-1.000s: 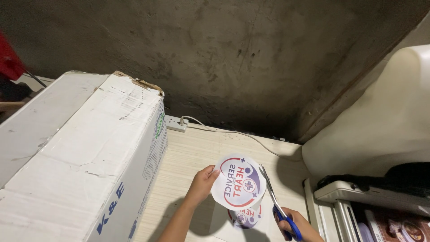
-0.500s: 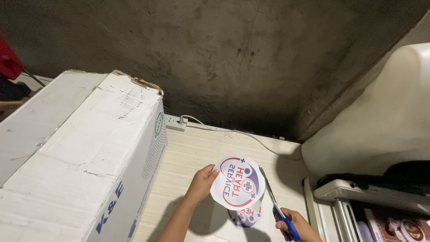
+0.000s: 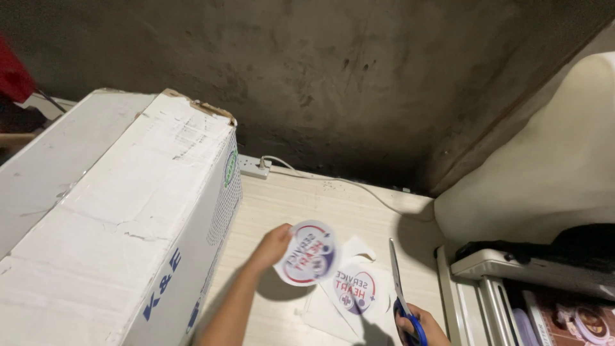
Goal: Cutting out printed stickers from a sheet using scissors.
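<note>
My left hand (image 3: 274, 245) pinches the left edge of a round printed paper cutout (image 3: 309, 252), white with red and blue print, and holds it just above the light wooden surface (image 3: 301, 205). Blue-handled scissors (image 3: 401, 296) are gripped in my right hand (image 3: 421, 325) at the bottom edge of the view, blades together and pointing away from me. The scissors stand apart from the cutout, to its right. Under and between my hands lies a white paper sheet (image 3: 353, 291) with a second round print, plus white offcuts.
A large white cardboard box (image 3: 115, 218) fills the left side. A white power strip (image 3: 254, 168) with a cable lies against the dark concrete wall. A pale rounded object (image 3: 544, 173) and a shelf with dark items (image 3: 544, 269) stand at the right.
My left hand has pulled the round cutout left, away from the scissors. The sheet with the second print now shows beneath. The scissors' blades have left the paper.
</note>
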